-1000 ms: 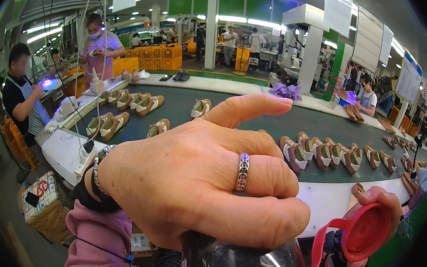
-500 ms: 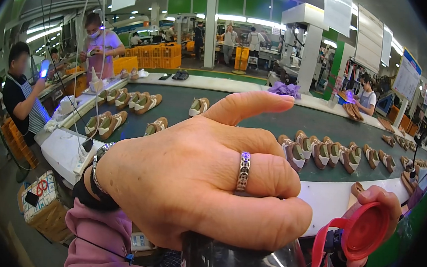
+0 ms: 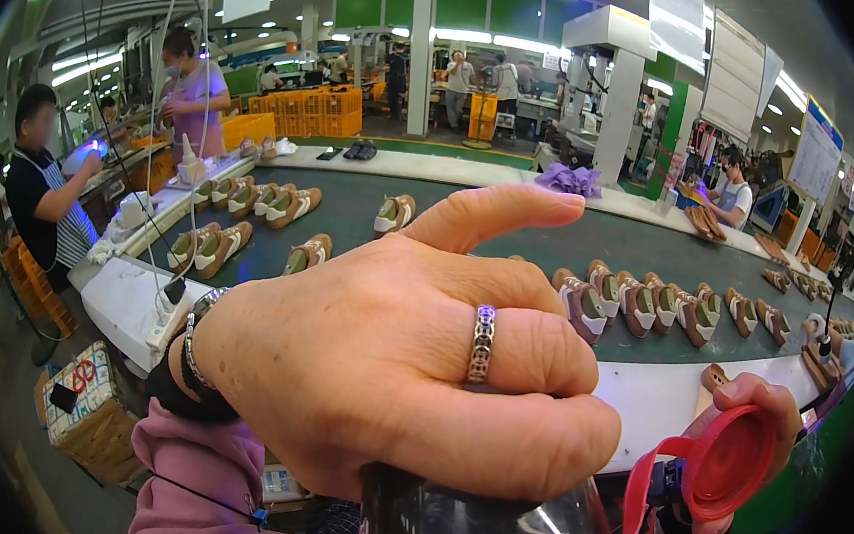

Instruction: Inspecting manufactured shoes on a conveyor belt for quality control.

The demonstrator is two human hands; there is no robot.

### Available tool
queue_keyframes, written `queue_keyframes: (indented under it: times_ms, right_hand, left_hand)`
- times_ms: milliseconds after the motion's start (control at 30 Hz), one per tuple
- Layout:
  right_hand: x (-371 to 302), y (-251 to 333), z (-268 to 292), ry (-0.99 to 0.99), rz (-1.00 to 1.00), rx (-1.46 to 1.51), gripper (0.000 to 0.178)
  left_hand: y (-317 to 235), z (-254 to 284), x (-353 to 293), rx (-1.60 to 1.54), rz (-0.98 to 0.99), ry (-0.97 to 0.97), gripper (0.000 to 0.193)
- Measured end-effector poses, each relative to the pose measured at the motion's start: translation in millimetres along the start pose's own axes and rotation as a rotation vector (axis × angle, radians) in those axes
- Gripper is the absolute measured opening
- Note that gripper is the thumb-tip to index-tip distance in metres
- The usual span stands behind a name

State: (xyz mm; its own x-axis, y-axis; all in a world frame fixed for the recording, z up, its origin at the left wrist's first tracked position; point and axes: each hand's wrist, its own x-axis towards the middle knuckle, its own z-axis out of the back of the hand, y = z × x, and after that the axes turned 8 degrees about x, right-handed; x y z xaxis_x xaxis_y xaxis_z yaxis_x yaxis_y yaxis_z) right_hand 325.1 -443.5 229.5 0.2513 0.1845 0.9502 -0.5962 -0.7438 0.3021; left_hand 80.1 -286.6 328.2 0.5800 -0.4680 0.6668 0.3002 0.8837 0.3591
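Close up in the middle, my left hand point(image 3: 388, 374) wraps its lower fingers around a dark, glossy bottle point(image 3: 487, 528). Its topmost finger points out to the right, and a silver ring sits on another finger. A red round lid point(image 3: 728, 461) hangs beside the bottle on a red strap point(image 3: 636, 504). Behind the lid, smaller and further off, is my right hand point(image 3: 773, 395) with curled fingers. The lid covers much of it, so what it holds, if anything, cannot be made out. A tan piece point(image 3: 714, 377) shows next to its fingertips.
Brown and white shoes stand in rows on a dark green conveyor belt point(image 3: 472, 205) with white edges. A purple cloth point(image 3: 569, 180) lies on the far edge. Co-workers point(image 3: 48, 177) stand at left, others further back. Orange crates point(image 3: 309, 112) are stacked behind. A cushioned box point(image 3: 95, 407) sits lower left.
The shoes on the belt have shifted slightly left. The co-worker at far left has lowered a glowing object, and another beside them has turned. My hands have barely moved.
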Motion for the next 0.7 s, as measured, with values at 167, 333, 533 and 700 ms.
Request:
queue_keyframes:
  times_ms: [167, 333, 533, 700]
  right_hand:
    - [0, 4, -4, -0.125, -0.093, -0.091, 0.108]
    - [4, 12, -11, -0.137, -0.143, -0.137, 0.106]
    - [8, 0, 2, 0.090, 0.092, 0.153, 0.087]
    - [7, 1, 3, 0.024, 0.069, 0.004, 0.055]
  left_hand:
    - [-3, 0, 3, -0.007, 0.018, 0.014, 0.008]
    - [-3, -4, 5, -0.006, 0.014, 0.000, 0.008]
    - [-5, -6, 9, -0.014, 0.022, -0.013, 0.008]
    - [-6, -10, 13, 0.007, 0.019, -0.021, 0.008]
